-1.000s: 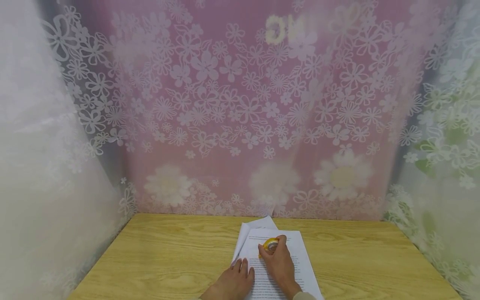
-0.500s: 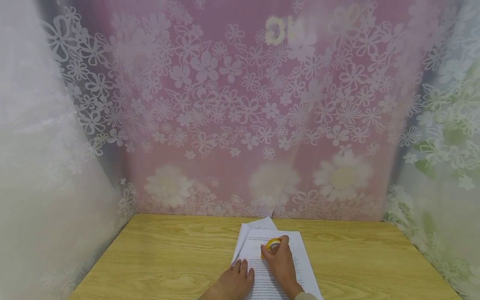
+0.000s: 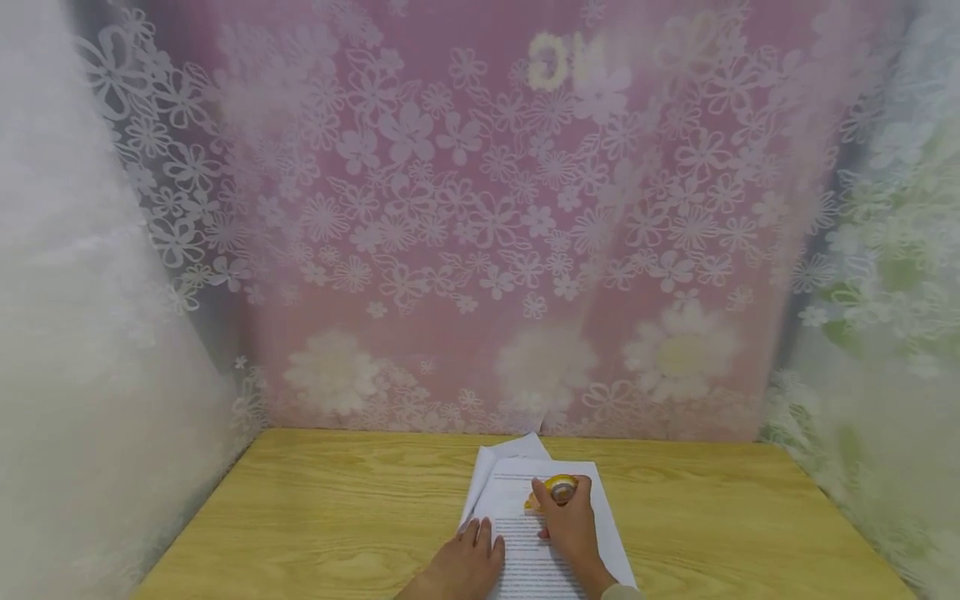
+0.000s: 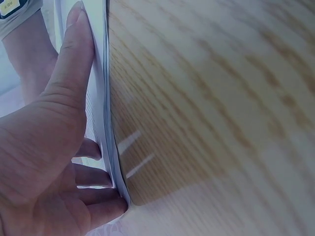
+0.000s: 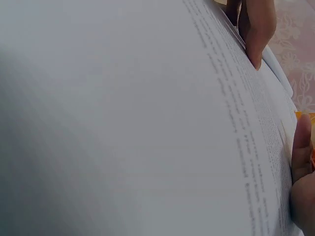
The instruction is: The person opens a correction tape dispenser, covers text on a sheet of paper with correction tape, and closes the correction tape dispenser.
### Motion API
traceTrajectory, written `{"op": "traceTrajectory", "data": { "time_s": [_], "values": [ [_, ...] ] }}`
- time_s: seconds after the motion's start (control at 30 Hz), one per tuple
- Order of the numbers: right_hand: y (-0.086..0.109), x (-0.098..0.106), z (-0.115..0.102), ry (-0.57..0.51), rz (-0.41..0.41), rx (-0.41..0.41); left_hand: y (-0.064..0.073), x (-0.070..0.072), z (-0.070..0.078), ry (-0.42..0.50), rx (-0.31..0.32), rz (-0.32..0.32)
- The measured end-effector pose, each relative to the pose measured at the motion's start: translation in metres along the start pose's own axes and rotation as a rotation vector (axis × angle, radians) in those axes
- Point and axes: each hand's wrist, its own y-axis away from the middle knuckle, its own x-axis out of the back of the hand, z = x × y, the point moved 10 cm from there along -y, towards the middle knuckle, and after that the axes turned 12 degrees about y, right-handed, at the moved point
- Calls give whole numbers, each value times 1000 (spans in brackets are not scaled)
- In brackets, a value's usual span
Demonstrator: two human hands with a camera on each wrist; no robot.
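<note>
A small yellow tape dispenser [image 3: 561, 483] with a round roll inside is pinched between the thumb and fingers of my right hand [image 3: 572, 529]. It is over the upper part of a printed sheet [image 3: 609, 533], its tip pointing left, close to the paper. My left hand [image 3: 467, 562] rests with its fingers extended on the sheet's left side. In the left wrist view the thumb lies on the paper [image 4: 100, 34] and the fingertips reach its edge. The right wrist view shows only a bit of orange dispenser [image 5: 298, 114] beside a finger; the rest is cut off.
Beneath and behind the printed sheet lies another white sheet with a curled edge [image 3: 517, 448]. The papers lie on a wood-grain table [image 3: 337, 517]. A pink floral curtain [image 3: 450, 250] hangs along its back edge, with pale floral sheets at both sides.
My right hand and the tape dispenser have moved to the right over the sheet, and the hand has turned somewhat. The left hand stays in place on the paper.
</note>
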Motion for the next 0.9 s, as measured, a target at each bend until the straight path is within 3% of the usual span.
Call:
{"op": "traceTrajectory", "data": {
  "time_s": [0.3,0.6,0.9],
  "values": [
    [1,-5,-4,49,-7,26,0,6,-1,-9,1,23],
    [2,-8,-15,104,-10,115,0,3,-4,60,31,-71],
    [5,-7,-19,153,4,161,0,3,-2,68,25,-64]
  ]
}}
